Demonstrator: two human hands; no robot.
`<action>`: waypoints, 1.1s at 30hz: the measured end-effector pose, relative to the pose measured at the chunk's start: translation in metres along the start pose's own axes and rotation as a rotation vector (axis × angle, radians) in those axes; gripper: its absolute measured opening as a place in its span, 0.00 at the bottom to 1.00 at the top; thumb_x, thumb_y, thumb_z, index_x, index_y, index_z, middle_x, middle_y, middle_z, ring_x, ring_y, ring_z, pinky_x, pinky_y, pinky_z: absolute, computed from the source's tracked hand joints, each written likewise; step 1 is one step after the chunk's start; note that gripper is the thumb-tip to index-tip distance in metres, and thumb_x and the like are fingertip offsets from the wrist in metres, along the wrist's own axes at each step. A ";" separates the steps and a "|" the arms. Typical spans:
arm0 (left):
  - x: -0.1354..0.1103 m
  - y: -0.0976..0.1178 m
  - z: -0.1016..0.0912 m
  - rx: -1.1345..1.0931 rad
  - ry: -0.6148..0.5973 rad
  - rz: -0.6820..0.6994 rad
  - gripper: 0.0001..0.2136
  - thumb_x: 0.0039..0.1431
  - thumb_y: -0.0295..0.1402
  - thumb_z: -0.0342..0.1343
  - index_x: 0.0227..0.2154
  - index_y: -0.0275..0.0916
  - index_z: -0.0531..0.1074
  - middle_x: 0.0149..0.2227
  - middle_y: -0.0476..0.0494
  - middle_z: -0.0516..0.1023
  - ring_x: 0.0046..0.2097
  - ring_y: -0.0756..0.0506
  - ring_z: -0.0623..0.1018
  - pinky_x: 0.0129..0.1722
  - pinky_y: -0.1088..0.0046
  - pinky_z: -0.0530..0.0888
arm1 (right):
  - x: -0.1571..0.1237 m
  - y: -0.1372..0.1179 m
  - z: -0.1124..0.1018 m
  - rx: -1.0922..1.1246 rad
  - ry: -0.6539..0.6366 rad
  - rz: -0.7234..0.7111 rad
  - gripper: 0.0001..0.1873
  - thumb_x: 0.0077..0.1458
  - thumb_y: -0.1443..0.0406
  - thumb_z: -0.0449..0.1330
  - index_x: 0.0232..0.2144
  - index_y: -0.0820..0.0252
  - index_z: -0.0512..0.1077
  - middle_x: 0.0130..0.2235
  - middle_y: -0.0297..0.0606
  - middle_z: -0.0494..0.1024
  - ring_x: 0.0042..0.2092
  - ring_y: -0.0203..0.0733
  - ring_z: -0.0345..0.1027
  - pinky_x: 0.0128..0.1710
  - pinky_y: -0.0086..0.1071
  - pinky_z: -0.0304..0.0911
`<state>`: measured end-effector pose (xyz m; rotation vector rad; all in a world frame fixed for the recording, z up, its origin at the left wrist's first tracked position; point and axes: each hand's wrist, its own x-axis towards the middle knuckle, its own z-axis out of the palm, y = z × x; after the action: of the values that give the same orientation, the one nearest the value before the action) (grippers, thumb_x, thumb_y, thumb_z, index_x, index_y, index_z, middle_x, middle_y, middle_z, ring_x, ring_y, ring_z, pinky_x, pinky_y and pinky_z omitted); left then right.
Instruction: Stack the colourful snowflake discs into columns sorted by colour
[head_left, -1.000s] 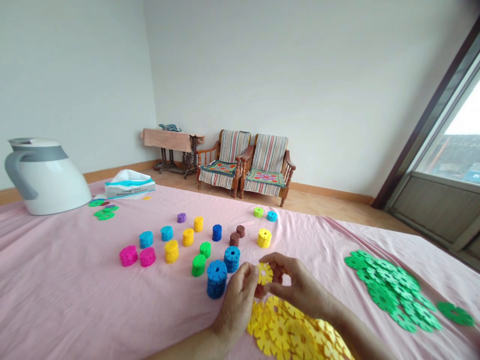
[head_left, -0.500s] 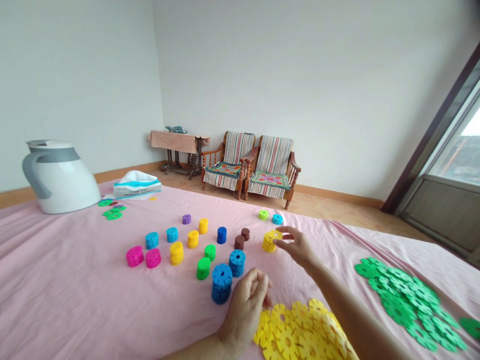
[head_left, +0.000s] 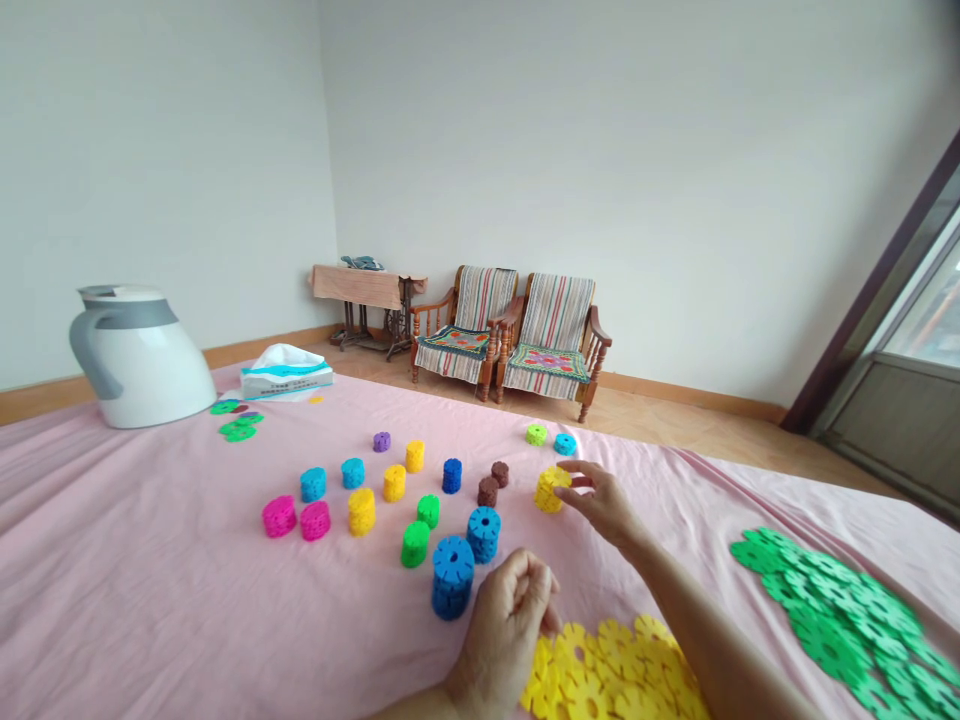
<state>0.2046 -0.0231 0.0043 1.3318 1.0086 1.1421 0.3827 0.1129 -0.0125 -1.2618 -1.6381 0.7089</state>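
My right hand (head_left: 600,502) reaches forward over the pink cloth (head_left: 135,580), its fingertips pinched on the top disc of a short yellow stack (head_left: 548,491). My left hand (head_left: 511,618) rests loosely curled on the cloth at the edge of a pile of loose yellow snowflake discs (head_left: 611,680); nothing shows in it. Just left of it stands a tall blue stack (head_left: 452,576), with a second blue stack (head_left: 484,532) behind.
Several small stacks in pink, cyan, yellow, green, brown and purple dot the middle of the cloth. Loose green discs (head_left: 840,610) lie at right. A white kettle (head_left: 139,355) and tissue pack (head_left: 286,374) sit at back left. Two armchairs (head_left: 510,340) stand by the wall.
My right hand carried a yellow disc from in front of me out to the yellow stack and now holds it on top. My left hand let go and settled by the yellow pile.
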 end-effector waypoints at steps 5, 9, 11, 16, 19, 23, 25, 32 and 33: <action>-0.001 0.001 0.000 -0.001 0.007 -0.037 0.12 0.59 0.41 0.47 0.26 0.38 0.62 0.19 0.52 0.66 0.24 0.51 0.67 0.26 0.79 0.63 | 0.001 0.006 0.000 -0.017 -0.022 -0.011 0.20 0.43 0.58 0.63 0.40 0.59 0.73 0.46 0.45 0.71 0.39 0.45 0.71 0.32 0.34 0.68; -0.001 -0.001 0.001 -0.015 0.002 -0.042 0.12 0.59 0.41 0.48 0.26 0.38 0.62 0.19 0.52 0.66 0.25 0.51 0.68 0.26 0.78 0.62 | 0.001 0.008 0.000 -0.019 -0.025 -0.023 0.20 0.44 0.58 0.63 0.41 0.58 0.73 0.46 0.45 0.71 0.39 0.44 0.71 0.31 0.33 0.67; 0.000 -0.001 0.001 -0.020 -0.001 -0.033 0.12 0.59 0.41 0.48 0.25 0.38 0.62 0.19 0.53 0.66 0.25 0.51 0.68 0.27 0.78 0.63 | 0.001 0.008 0.000 -0.015 -0.035 -0.026 0.20 0.44 0.58 0.63 0.41 0.58 0.73 0.46 0.45 0.71 0.39 0.43 0.71 0.32 0.33 0.67; 0.000 0.000 0.001 -0.023 -0.003 -0.016 0.12 0.58 0.41 0.48 0.25 0.38 0.62 0.19 0.52 0.66 0.25 0.51 0.69 0.28 0.77 0.64 | 0.001 0.009 0.001 0.006 -0.066 -0.021 0.21 0.44 0.58 0.63 0.42 0.58 0.73 0.47 0.44 0.70 0.39 0.43 0.72 0.34 0.35 0.68; 0.001 0.000 0.001 -0.020 -0.002 -0.011 0.12 0.59 0.41 0.48 0.26 0.39 0.62 0.19 0.52 0.66 0.25 0.50 0.69 0.28 0.77 0.64 | 0.001 0.009 0.001 0.002 -0.078 -0.018 0.21 0.44 0.58 0.63 0.42 0.59 0.72 0.48 0.44 0.70 0.39 0.42 0.72 0.34 0.35 0.69; 0.001 -0.002 0.000 -0.020 -0.004 -0.018 0.12 0.58 0.41 0.48 0.26 0.38 0.63 0.20 0.52 0.66 0.25 0.50 0.69 0.28 0.77 0.64 | 0.001 0.009 0.001 0.013 -0.082 -0.005 0.21 0.44 0.58 0.63 0.42 0.59 0.72 0.47 0.44 0.70 0.38 0.42 0.72 0.34 0.35 0.69; 0.001 -0.002 0.000 -0.019 -0.004 -0.020 0.12 0.58 0.41 0.49 0.25 0.38 0.63 0.19 0.52 0.66 0.25 0.50 0.69 0.28 0.77 0.65 | 0.001 0.009 0.001 0.021 -0.080 -0.003 0.21 0.43 0.58 0.63 0.42 0.59 0.72 0.47 0.44 0.70 0.37 0.42 0.72 0.33 0.35 0.69; 0.000 -0.002 0.000 -0.014 0.004 -0.013 0.12 0.57 0.42 0.49 0.25 0.38 0.63 0.19 0.52 0.67 0.25 0.50 0.70 0.28 0.77 0.65 | 0.000 0.009 0.001 0.011 -0.075 -0.009 0.20 0.43 0.59 0.63 0.41 0.59 0.73 0.45 0.43 0.71 0.38 0.42 0.71 0.31 0.32 0.68; 0.000 -0.002 0.000 -0.012 0.004 -0.012 0.12 0.57 0.42 0.49 0.25 0.38 0.63 0.19 0.52 0.67 0.25 0.50 0.70 0.28 0.77 0.65 | 0.000 0.009 0.001 0.006 -0.074 -0.010 0.20 0.43 0.60 0.63 0.41 0.58 0.73 0.45 0.43 0.71 0.38 0.42 0.71 0.31 0.32 0.68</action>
<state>0.2051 -0.0231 0.0021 1.3126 1.0099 1.1410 0.3856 0.1158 -0.0207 -1.2353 -1.6992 0.7622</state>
